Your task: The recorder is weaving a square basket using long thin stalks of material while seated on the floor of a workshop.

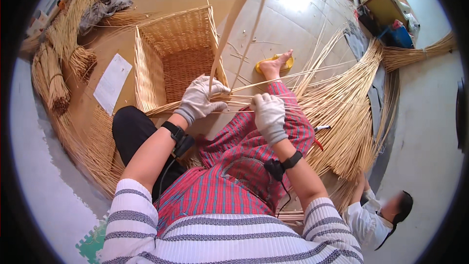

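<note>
A rectangular wicker basket (148, 76) with pale woven walls and a browner base lies in front of me, its inside facing up. My left hand (201, 99), in a whitish knit glove, is closed around its near right corner. Loose wicker strands (240, 99) stretch from that corner toward the right, and two long ones rise toward the camera. My right hand (269, 115), gloved alike, has its fingers curled together on a strand, just above my red plaid apron (215, 193). The exact strand under the right fingers is partly hidden.
A large fan of wicker strands (342, 117) spreads at my right, with red-handled pliers (318, 144) beside my knee. Tied bundles (56, 88) lie at the left, near a white sheet (113, 84). Another person (373, 220) sits at the lower right. Cluttered boxes (386, 7) stand far right.
</note>
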A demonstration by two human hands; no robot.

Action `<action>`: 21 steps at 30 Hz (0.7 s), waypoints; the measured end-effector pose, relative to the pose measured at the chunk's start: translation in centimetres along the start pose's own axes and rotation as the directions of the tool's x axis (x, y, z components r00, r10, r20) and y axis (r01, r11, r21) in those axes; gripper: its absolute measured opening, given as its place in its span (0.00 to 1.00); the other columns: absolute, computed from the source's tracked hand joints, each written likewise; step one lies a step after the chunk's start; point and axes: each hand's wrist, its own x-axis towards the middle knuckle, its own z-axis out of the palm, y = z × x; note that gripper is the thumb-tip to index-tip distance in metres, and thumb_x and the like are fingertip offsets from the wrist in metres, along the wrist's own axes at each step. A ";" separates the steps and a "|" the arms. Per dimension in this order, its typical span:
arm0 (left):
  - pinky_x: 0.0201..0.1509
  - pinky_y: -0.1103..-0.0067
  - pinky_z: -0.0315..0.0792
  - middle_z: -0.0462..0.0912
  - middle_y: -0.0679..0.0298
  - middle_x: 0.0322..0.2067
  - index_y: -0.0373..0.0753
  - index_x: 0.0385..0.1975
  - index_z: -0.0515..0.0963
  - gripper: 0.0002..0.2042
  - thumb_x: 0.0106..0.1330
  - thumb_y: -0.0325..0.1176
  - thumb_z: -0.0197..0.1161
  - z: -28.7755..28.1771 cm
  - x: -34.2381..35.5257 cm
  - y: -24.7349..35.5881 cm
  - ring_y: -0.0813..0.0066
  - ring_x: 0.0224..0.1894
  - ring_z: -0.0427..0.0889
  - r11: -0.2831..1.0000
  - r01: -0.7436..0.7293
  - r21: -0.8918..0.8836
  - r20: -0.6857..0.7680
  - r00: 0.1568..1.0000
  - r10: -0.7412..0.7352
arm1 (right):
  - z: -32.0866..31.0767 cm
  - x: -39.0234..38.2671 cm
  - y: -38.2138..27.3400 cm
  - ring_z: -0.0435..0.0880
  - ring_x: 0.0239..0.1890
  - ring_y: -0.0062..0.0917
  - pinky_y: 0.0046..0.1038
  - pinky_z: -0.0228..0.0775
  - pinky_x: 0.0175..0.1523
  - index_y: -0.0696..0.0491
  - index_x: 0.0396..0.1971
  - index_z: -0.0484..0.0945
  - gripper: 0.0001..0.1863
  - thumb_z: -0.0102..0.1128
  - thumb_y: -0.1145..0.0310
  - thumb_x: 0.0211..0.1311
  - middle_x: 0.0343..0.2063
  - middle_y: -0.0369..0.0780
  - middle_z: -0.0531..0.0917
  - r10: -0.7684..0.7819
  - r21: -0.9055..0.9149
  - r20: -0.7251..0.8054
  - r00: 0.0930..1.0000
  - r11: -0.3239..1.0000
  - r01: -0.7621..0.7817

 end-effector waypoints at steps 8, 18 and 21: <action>0.48 0.73 0.78 0.87 0.63 0.36 0.43 0.38 0.86 0.11 0.58 0.38 0.74 1.8 -0.3 1.6 0.65 0.41 0.86 0.944 0.285 -0.169 -0.102 0.947 -0.304 | -0.8 3.3 -0.8 0.80 0.38 0.34 0.37 0.71 0.45 0.46 0.35 0.78 0.07 0.63 0.64 0.58 0.32 0.37 0.78 -0.038 0.005 -0.401 0.915 0.999 0.044; 0.44 0.75 0.79 0.87 0.62 0.34 0.42 0.35 0.86 0.10 0.57 0.37 0.75 2.6 0.0 2.2 0.69 0.38 0.87 0.926 0.306 -0.220 -0.143 0.929 -0.341 | 3.5 0.2 0.8 0.78 0.17 0.19 0.21 0.68 0.21 0.56 0.28 0.83 0.23 0.59 0.49 0.71 0.19 0.36 0.82 0.548 0.770 0.622 0.559 -0.296 -0.566; 0.43 0.75 0.79 0.87 0.62 0.32 0.42 0.34 0.86 0.10 0.56 0.37 0.76 2.6 0.0 2.2 0.69 0.38 0.87 0.921 0.343 -0.186 -0.150 0.916 -0.372 | 1.3 -0.9 -1.4 0.82 0.20 0.28 0.28 0.73 0.24 0.54 0.28 0.82 0.17 0.61 0.56 0.69 0.21 0.39 0.82 0.597 0.831 0.351 0.722 0.157 -0.534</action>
